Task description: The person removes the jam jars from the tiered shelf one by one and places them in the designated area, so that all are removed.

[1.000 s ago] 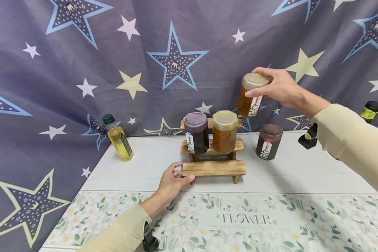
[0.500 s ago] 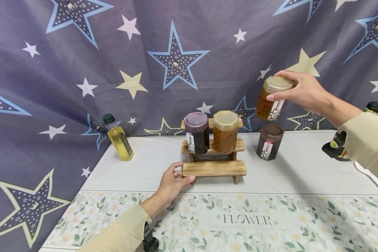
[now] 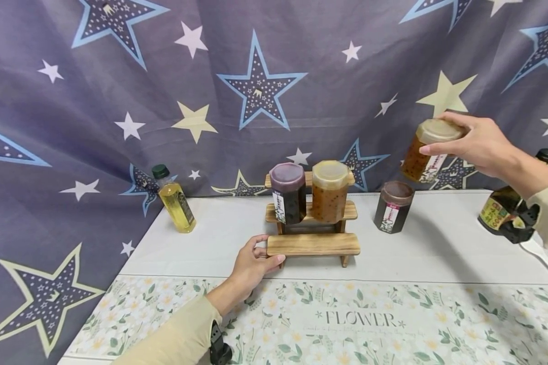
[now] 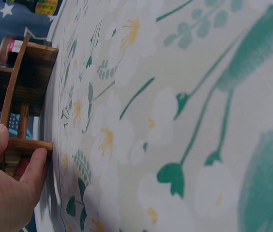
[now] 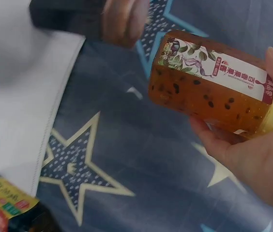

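Observation:
My right hand holds an amber jar of seeded fruit jam by its lid end, tilted in the air near the curtain. The right wrist view shows that jar's dark seeds and white label. My left hand pinches the left end of the lowest step of a small wooden tiered stand; in the left wrist view, thumb and fingers lie around that wooden end. On the middle step stand a dark jar with a purplish lid and a second amber jar.
Right of the stand, a dark jar stands on the white table. A yellow oil bottle is at the left. Far right are a dark bottle, partly behind my wrist, and a white utensil handle. A star-patterned curtain hangs behind.
My right hand has carried the amber jar to the right and slightly down, from beside the stand to past the dark jar. My left hand has kept its place on the stand.

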Action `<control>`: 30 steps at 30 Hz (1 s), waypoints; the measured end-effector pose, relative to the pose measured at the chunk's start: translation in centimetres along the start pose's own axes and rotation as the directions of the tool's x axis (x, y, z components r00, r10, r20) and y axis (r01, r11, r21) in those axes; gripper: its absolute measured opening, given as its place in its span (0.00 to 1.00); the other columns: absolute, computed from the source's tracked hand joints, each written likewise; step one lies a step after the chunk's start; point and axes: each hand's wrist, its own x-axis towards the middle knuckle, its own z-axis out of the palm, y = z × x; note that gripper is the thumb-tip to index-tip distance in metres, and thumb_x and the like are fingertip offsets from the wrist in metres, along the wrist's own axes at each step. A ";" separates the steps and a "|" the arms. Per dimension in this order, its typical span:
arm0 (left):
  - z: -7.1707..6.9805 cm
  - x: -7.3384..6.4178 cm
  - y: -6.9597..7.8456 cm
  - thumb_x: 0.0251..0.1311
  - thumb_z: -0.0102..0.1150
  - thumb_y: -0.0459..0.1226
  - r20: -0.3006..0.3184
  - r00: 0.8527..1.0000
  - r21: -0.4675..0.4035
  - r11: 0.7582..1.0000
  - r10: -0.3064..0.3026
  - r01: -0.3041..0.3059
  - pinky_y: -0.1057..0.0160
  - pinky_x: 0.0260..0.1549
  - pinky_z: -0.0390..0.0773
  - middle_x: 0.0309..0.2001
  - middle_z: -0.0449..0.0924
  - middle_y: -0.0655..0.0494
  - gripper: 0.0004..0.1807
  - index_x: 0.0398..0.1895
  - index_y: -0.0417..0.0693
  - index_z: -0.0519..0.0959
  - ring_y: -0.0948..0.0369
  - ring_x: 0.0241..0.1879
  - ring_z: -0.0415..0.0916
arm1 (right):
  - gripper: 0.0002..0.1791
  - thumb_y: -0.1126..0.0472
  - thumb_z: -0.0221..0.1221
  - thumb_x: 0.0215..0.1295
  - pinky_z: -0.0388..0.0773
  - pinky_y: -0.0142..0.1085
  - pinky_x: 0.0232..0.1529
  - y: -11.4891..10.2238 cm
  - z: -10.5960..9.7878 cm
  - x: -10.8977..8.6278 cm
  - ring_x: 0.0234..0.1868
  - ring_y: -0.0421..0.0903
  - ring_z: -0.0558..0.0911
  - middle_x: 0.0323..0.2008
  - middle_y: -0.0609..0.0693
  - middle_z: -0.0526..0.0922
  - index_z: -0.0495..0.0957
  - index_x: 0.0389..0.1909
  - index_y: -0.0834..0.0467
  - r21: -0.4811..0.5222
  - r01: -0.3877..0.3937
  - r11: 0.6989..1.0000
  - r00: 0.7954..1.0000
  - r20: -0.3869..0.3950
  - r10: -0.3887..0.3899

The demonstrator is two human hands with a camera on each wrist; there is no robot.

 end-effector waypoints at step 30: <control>-0.6 -0.5 -0.1 0.55 0.68 0.30 0.025 1.000 0.005 1.000 -0.003 0.003 0.57 0.45 0.85 0.40 0.78 0.43 0.37 0.67 0.41 0.61 0.58 0.36 0.81 | 0.48 0.44 0.70 0.52 0.72 0.24 0.28 8.0 2.8 -4.7 0.45 0.47 0.69 0.58 0.64 0.69 0.60 0.71 0.55 -0.036 -0.097 0.995 0.995 0.013 0.097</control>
